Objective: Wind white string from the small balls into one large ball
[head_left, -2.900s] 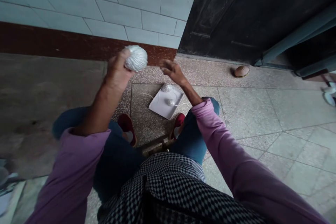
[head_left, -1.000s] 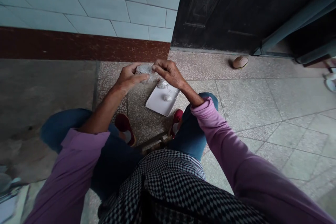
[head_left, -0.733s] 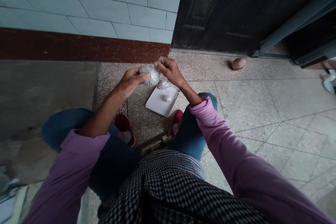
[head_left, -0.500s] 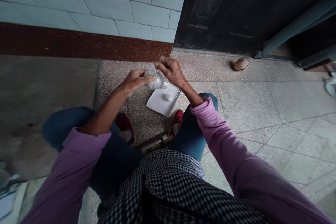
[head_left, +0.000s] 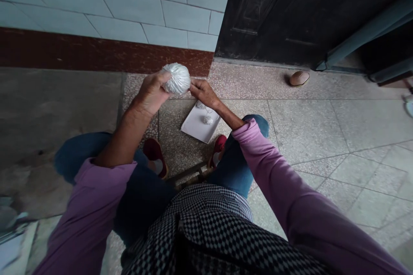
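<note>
A shiny white ball of wound yarn (head_left: 178, 78) is gripped in my left hand (head_left: 151, 93), thumb on its near face. My right hand (head_left: 205, 94) pinches at the ball's right edge, its fingertips closed on the yarn strand, which is hardly visible there. Below the hands, a shallow white box lid (head_left: 196, 125) lies on the floor. A small white yarn ball (head_left: 207, 119) rests in it, and a second small ball (head_left: 200, 105) sits at its far edge, partly behind my right hand. Thin loose strand loops near them.
A round brownish object (head_left: 299, 78) lies on the floor by the dark door (head_left: 274, 13). Ahead stands a tiled wall (head_left: 129, 4) with a red-brown base. My red shoes (head_left: 155, 154) flank the lid. Papers (head_left: 11, 249) lie at the lower left.
My left hand has raised and turned the yarn ball up and to the left. My right hand has come down from above to the ball's right side.
</note>
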`<act>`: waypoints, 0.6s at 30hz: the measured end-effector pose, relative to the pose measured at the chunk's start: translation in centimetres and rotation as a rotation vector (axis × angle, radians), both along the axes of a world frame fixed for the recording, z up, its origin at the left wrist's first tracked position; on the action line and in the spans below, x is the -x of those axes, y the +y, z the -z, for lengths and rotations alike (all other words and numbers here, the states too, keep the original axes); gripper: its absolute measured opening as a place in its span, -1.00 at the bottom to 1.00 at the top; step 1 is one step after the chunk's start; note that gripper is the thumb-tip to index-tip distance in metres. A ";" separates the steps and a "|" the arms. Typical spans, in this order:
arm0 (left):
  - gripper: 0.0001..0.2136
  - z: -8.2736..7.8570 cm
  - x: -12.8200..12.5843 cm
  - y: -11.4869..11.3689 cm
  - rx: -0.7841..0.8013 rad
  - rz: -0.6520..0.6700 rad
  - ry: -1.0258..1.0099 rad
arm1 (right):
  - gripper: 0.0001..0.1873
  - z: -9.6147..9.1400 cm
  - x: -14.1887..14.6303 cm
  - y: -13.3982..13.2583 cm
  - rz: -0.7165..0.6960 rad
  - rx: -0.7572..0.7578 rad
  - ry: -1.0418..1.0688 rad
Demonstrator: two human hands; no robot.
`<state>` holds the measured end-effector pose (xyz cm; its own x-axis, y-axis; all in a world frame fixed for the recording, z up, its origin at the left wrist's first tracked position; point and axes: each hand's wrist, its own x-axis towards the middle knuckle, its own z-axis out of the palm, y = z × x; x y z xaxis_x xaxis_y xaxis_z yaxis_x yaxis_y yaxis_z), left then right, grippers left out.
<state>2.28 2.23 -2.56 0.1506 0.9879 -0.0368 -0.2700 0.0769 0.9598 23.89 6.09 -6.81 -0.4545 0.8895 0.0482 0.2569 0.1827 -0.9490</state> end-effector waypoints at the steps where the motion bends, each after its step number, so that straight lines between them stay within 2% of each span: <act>1: -0.29 0.2 0.2 0.2 -0.002 -0.030 -0.008 | -0.29 -0.1 0.1 -0.4 -0.038 -0.028 -0.025; 5: -0.30 1.1 0.8 0.9 -0.012 -0.126 0.023 | -0.35 -1.1 -0.1 -2.2 -0.167 -0.124 -0.082; 9: -0.35 2.0 1.1 1.0 -0.050 -0.188 0.202 | -0.37 -3.1 -0.9 -3.4 -0.212 -0.144 -0.121; 14: -0.43 1.2 0.5 0.3 -0.101 -0.092 0.411 | -0.31 -5.2 -2.1 -3.5 -0.142 -0.150 -0.128; 18: -0.46 0.7 -0.1 -0.6 -0.074 0.054 0.404 | -0.25 -6.1 -2.6 -3.2 -0.103 -0.091 -0.095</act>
<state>2.39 1.60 -3.23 0.1907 0.9811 -0.0329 0.1326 0.0075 0.9911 26.51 2.86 -0.75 -0.5493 0.8319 0.0788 0.3198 0.2965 -0.8999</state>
